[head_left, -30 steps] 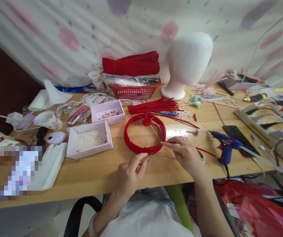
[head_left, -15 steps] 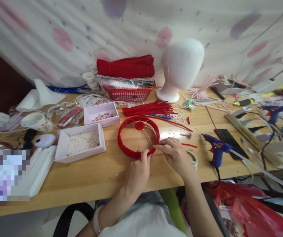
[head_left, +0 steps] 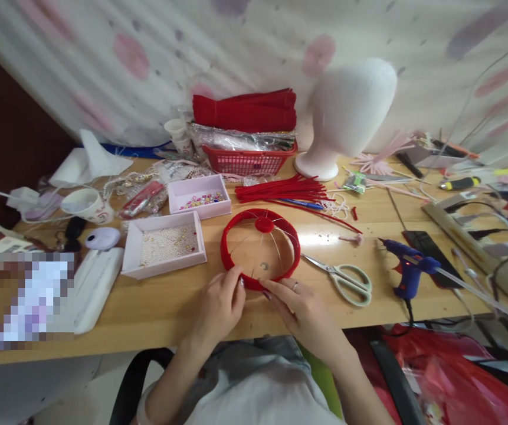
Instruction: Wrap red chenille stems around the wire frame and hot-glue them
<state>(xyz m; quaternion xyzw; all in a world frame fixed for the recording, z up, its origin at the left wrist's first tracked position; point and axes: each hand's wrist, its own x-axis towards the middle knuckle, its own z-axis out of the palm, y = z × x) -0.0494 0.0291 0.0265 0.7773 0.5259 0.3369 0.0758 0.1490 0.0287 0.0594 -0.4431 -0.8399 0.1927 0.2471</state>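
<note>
A round wire frame (head_left: 297, 251), its band covered in fuzzy red chenille, sits on the table in front of me. Thin bare wires arch from the band up to a small red disc (head_left: 264, 224). My left hand (head_left: 223, 298) pinches the near edge of the band with thumb and fingers. Just to its right, my right hand (head_left: 300, 302) is closed on the same near edge. The fingertips hide the bit of band between them. Pale-handled scissors (head_left: 351, 284) lie right of the frame, blades pointing towards it. Behind it rests a bundle of red chenille stems (head_left: 284, 190).
Left stand a box of pearl beads (head_left: 165, 245) and a box of coloured gems (head_left: 200, 198). A red basket (head_left: 249, 160) and a white foam head (head_left: 351, 109) are at the back. A blue glue gun (head_left: 408, 265) and power strip (head_left: 461, 248) lie right.
My right hand has moved from the band's right side to its near edge, beside my left hand. The red strip sticking out past it no longer shows; the scissors are now uncovered. The view has shifted.
</note>
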